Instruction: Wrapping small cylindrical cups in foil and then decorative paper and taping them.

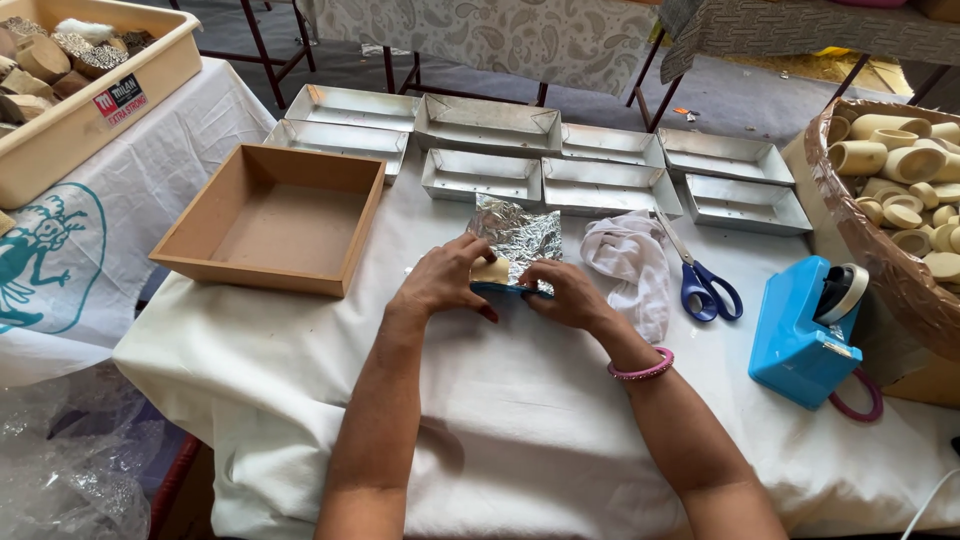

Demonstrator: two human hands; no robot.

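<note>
Box (270, 215) left of foil (518, 236); scissors (700, 280), tape dispenser (805, 330) right (trays (480, 175) behind).

bare cloth (520, 420) near side, brown tray (270, 220) left, scissors (700, 280) and tape dispenser (805, 330) right

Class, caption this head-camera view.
Two hands, left hand and right hand, wrap foil around a small block.

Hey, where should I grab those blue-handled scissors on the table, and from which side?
Take the scissors by the blue handle loops, which lie at the near end, towards you. The shut blades point away, towards the foil trays. Come from the near side with the right hand, the closer one; the white cloth lies just beside them, so approach from above.
</note>
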